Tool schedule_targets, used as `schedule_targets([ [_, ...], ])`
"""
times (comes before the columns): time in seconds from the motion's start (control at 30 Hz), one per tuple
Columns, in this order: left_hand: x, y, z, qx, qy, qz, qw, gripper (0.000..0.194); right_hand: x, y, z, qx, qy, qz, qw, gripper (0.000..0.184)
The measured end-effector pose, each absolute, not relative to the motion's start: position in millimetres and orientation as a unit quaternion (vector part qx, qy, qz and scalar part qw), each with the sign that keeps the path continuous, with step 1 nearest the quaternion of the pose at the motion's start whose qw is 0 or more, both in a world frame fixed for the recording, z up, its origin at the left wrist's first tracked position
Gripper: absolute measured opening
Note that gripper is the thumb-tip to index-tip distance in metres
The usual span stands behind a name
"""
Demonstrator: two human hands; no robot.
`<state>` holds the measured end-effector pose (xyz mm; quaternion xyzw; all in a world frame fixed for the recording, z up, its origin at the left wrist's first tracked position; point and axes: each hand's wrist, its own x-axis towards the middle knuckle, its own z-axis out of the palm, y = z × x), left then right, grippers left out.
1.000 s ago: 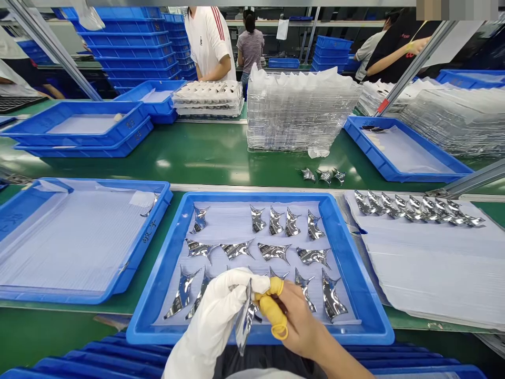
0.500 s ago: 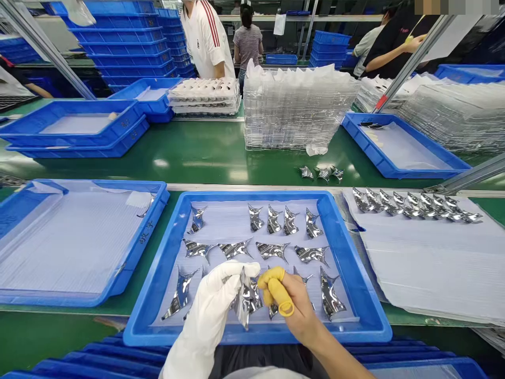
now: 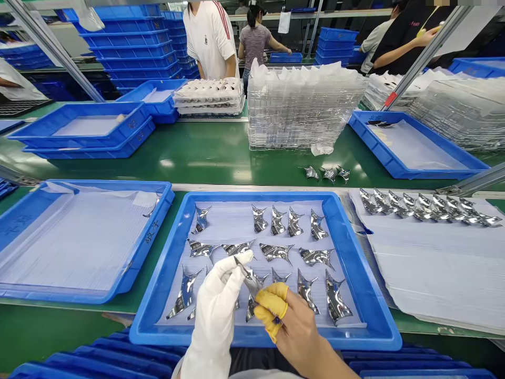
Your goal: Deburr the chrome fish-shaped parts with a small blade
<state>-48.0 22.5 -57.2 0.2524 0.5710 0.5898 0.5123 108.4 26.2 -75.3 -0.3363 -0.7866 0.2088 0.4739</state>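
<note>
My left hand [image 3: 216, 308], in a white glove, pinches a shiny curved metal piece [image 3: 252, 283] above the blue tray [image 3: 357, 273]. My right hand [image 3: 294, 321] wears yellow finger cots. Its fingers are closed at the lower end of the same piece, which they partly cover. A small dark spot shows between the right fingers; I cannot make out what it is. On the tray's white lining lie several similar chrome pieces [image 3: 276, 252] in rows, some of them hidden behind my hands.
To the right, chrome pieces [image 3: 420, 206] line the back of a white sheet stack [image 3: 430, 263]. A lined blue tray [image 3: 136, 263] stands at left. Across the green bench [image 3: 197, 152] are wrapped clear trays [image 3: 300, 110], small chrome pieces [image 3: 329, 173] and blue trays. Several people work behind.
The metal piece has turned from upright to a slant. My right hand has moved lower, with its fingers now against the piece's lower end. The camera view has shifted slightly.
</note>
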Motion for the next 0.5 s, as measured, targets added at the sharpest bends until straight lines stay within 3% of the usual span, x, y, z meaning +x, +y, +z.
schedule_targets([
  [0.17, -47.5, 24.7, -52.0, 0.285, 0.590, 0.609, 0.447, 0.036, 107.9, 28.2, -69.7, -0.351, -0.778, 0.190, 0.486, 0.021],
  [0.37, -52.3, 20.5, -48.6, 0.329, 0.580, 0.616, 0.419, 0.022, 106.0, 33.2, -63.3, -0.388, -0.667, 0.392, 0.500, 0.022],
  [0.5, -52.9, 14.7, -48.7, 0.357, 0.562, 0.639, 0.385, 0.021, 108.0, 35.2, -59.7, -0.403, -0.628, 0.448, 0.493, 0.021],
])
